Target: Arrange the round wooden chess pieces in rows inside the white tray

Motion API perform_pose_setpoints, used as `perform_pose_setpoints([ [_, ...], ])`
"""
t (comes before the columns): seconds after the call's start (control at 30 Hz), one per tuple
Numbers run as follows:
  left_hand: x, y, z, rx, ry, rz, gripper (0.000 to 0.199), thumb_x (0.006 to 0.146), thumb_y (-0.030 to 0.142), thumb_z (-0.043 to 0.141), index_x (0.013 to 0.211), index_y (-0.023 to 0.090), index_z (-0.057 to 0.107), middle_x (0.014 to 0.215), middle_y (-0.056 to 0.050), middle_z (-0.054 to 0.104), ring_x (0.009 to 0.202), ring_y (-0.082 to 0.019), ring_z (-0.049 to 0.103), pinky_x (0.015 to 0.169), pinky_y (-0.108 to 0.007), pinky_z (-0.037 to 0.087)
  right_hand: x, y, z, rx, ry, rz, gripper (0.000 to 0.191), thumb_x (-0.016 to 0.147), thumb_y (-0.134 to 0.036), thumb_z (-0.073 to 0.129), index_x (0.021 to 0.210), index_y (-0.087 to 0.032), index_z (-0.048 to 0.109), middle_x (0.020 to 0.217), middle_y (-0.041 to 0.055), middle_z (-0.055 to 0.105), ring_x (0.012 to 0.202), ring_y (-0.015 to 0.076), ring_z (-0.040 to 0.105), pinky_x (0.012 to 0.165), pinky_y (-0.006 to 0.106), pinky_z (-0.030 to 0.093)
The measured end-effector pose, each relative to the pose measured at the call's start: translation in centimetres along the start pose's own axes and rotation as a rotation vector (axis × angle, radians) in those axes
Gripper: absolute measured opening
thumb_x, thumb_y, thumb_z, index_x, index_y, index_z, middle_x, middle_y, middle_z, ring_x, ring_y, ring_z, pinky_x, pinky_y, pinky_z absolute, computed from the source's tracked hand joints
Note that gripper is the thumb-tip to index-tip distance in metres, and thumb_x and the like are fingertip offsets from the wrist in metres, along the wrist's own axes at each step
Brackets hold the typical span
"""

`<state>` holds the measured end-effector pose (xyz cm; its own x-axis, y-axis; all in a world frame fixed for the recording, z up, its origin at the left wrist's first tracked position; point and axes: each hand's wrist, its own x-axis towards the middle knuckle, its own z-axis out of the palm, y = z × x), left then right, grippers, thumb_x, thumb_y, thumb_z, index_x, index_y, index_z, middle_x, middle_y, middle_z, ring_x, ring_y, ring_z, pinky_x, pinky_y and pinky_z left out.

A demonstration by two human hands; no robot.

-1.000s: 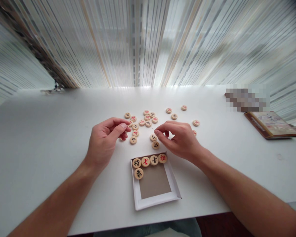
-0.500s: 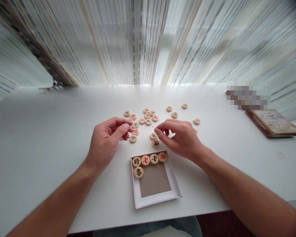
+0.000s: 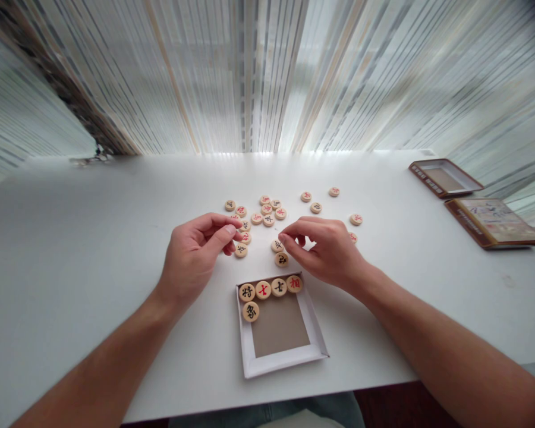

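My left hand [image 3: 196,246] hovers left of the scattered round xiangqi pieces, fingers loosely curled and apart, with nothing visible in it. Its fingertips partly cover a red-marked piece [image 3: 246,238] and lie close to a black-marked piece [image 3: 241,250]. My right hand [image 3: 323,246] has thumb and index tips together, no piece showing between them. Just below those tips lies a black-marked piece [image 3: 277,245], with another black-marked piece [image 3: 281,259] nearer me. In front of me a shallow white-walled box [image 3: 285,358] holds a row of several pieces along its far side and one black-marked piece [image 3: 250,311] below.
More pieces, such as a red-marked one [image 3: 266,209], lie farther back, and a few spread right [image 3: 355,219]. At the right stand an open brown-edged box part [image 3: 446,178] and a printed box lid [image 3: 494,223]. Striped curtains [image 3: 267,77] hang behind the white table [image 3: 93,238].
Both hands hold almost the same pose and place. The pieces and the box have not visibly moved; the far box part, blurred out before, now shows clearly.
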<state>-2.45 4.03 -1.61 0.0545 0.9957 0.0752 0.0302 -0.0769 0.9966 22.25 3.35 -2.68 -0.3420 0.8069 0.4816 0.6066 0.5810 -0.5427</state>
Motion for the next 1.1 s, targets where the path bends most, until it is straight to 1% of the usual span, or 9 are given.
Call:
perform_pose_setpoints([
  [0.13, -0.1, 0.2, 0.0, 0.003, -0.001, 0.001, 0.008, 0.09, 0.024, 0.079, 0.091, 0.018, 0.084, 0.081, -0.002, 0.08, 0.066, -0.013, 0.067, 0.066, -0.027, 0.055, 0.2, -0.1, -0.1, 0.0, 0.017, 0.001, 0.02, 0.099, -0.018, 0.066, 0.08, -0.019, 0.073, 0.071, 0.0008, 0.071, 0.059, 0.0128, 0.06, 0.056, 0.025, 0.043],
  [0.23, -0.2, 0.3, 0.0, 0.002, -0.002, -0.003, 0.008, 0.09, 0.024, 0.08, 0.09, 0.018, 0.085, 0.08, -0.002, 0.08, 0.066, -0.013, 0.067, 0.066, -0.027, 0.055, 0.5, 0.1, -0.5, -0.033, 0.095, 0.033, 0.022, 0.098, -0.019, 0.068, 0.077, -0.019, 0.074, 0.066, -0.0001, 0.07, 0.057, 0.0127, 0.06, 0.058, 0.026, 0.044],
  [0.37, -0.1, 0.3, -0.2, -0.011, -0.001, 0.003, 0.008, 0.091, 0.025, 0.079, 0.091, 0.019, 0.085, 0.08, -0.003, 0.08, 0.068, -0.014, 0.068, 0.067, -0.027, 0.056, 1.1, 0.8, -1.5, -0.084, 0.226, 0.161, 0.023, 0.097, -0.026, 0.069, 0.075, -0.02, 0.075, 0.064, -0.0001, 0.071, 0.055, 0.0135, 0.059, 0.059, 0.027, 0.044],
  [0.47, 0.3, 0.2, -0.8, 0.004, 0.018, 0.008, 0.01, 0.091, 0.027, 0.079, 0.093, 0.019, 0.085, 0.079, -0.003, 0.079, 0.065, -0.014, 0.066, 0.067, -0.028, 0.056, 1.5, 1.8, -2.3, -0.094, 0.28, 0.278, 0.025, 0.096, -0.031, 0.069, 0.074, -0.019, 0.076, 0.064, 0.0015, 0.072, 0.056, 0.0156, 0.06, 0.06, 0.03, 0.044],
  [0.6, 1.5, 0.1, -1.8, 0.05, 0.116, 0.048, 0.011, 0.088, 0.027, 0.079, 0.092, 0.018, 0.084, 0.077, -0.002, 0.078, 0.064, -0.014, 0.065, 0.065, -0.028, 0.056, 1.8, 3.6, -3.1, -0.152, 0.322, 0.38, 0.024, 0.092, -0.033, 0.069, 0.075, -0.019, 0.079, 0.063, 0.0024, 0.072, 0.058, 0.0186, 0.064, 0.062, 0.032, 0.045],
  [0.7, 2.2, 0.0, -2.3, 0.085, 0.175, 0.075, 0.012, 0.087, 0.028, 0.078, 0.091, 0.017, 0.083, 0.078, -0.002, 0.078, 0.063, -0.014, 0.064, 0.065, -0.027, 0.056, 1.8, 4.7, -2.9, -0.172, 0.295, 0.389, 0.021, 0.091, -0.032, 0.069, 0.078, -0.019, 0.08, 0.066, 0.0032, 0.074, 0.06, 0.0195, 0.065, 0.063, 0.032, 0.046],
  [0.77, 2.4, -0.1, -2.4, 0.122, 0.185, 0.087, 0.013, 0.087, 0.029, 0.077, 0.091, 0.017, 0.083, 0.078, -0.002, 0.078, 0.063, -0.014, 0.064, 0.066, -0.027, 0.056, 1.7, 5.0, -2.5, -0.17, 0.253, 0.364, 0.019, 0.091, -0.03, 0.068, 0.08, -0.02, 0.079, 0.07, 0.004, 0.076, 0.062, 0.0196, 0.065, 0.065, 0.032, 0.048],
  [0.97, 2.2, -0.6, -2.4, 0.312, 0.154, 0.129, 0.015, 0.089, 0.029, 0.075, 0.094, 0.017, 0.083, 0.082, -0.004, 0.081, 0.071, -0.017, 0.073, 0.068, -0.026, 0.059, 1.3, 4.6, -1.2, -0.143, 0.162, 0.284, 0.016, 0.092, -0.026, 0.067, 0.083, -0.021, 0.078, 0.074, 0.0032, 0.077, 0.065, 0.0189, 0.065, 0.07, 0.032, 0.05],
  [1.1, 2.3, -1.0, -2.4, 0.372, 0.122, 0.132, 0.018, 0.091, 0.032, 0.073, 0.096, 0.018, 0.082, 0.084, -0.005, 0.082, 0.072, -0.018, 0.075, 0.067, -0.026, 0.059, 1.1, 4.3, -0.8, -0.116, 0.112, 0.264, 0.016, 0.093, -0.026, 0.066, 0.083, -0.021, 0.078, 0.074, 0.0028, 0.076, 0.066, 0.0187, 0.066, 0.068, 0.031, 0.05],
])
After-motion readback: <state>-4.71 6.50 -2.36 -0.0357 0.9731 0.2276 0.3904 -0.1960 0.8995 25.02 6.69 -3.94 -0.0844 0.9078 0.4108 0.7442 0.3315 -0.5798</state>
